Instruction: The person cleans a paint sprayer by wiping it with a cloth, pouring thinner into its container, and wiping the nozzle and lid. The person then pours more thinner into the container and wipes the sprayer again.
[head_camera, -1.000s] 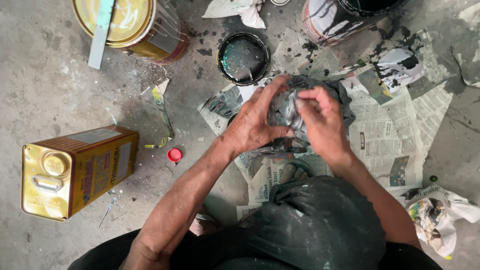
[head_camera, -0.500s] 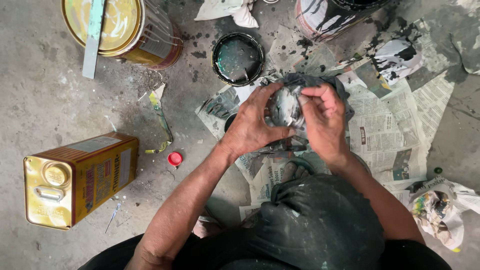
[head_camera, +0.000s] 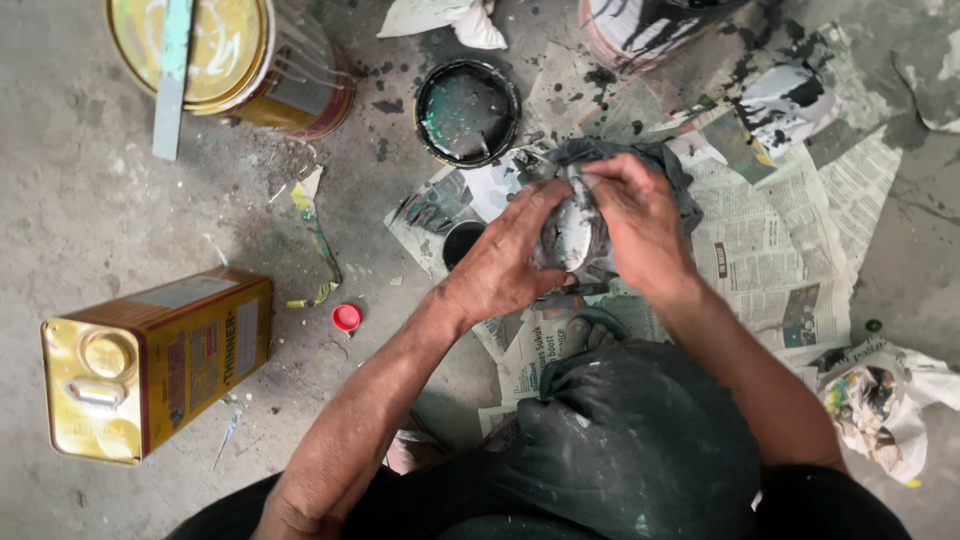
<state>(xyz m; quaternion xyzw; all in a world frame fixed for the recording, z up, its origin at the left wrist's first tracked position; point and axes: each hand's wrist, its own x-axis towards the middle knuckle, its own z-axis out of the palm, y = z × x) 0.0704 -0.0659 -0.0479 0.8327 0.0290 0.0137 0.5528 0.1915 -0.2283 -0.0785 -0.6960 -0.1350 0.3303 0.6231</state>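
Both hands meet over the newspaper (head_camera: 770, 250) spread on the concrete floor (head_camera: 80, 200), likely laid to catch paint drips. Left hand (head_camera: 505, 262) cups a small silvery-grey object (head_camera: 572, 235) from the side; right hand (head_camera: 640, 225) pinches a dark rag (head_camera: 640, 160) around it, fingers curled closed. What the object is, cannot tell. Count: 1 rectangular yellow tin (head_camera: 150, 365) lying on its side, 1 red cap (head_camera: 346, 317) loose beside it, 1 round yellow can (head_camera: 235, 60) with 1 stir stick (head_camera: 172, 75) resting across the lid, 1 black lid (head_camera: 466, 110) face up, 1 paint-streaked bucket (head_camera: 640, 30) at the top edge.
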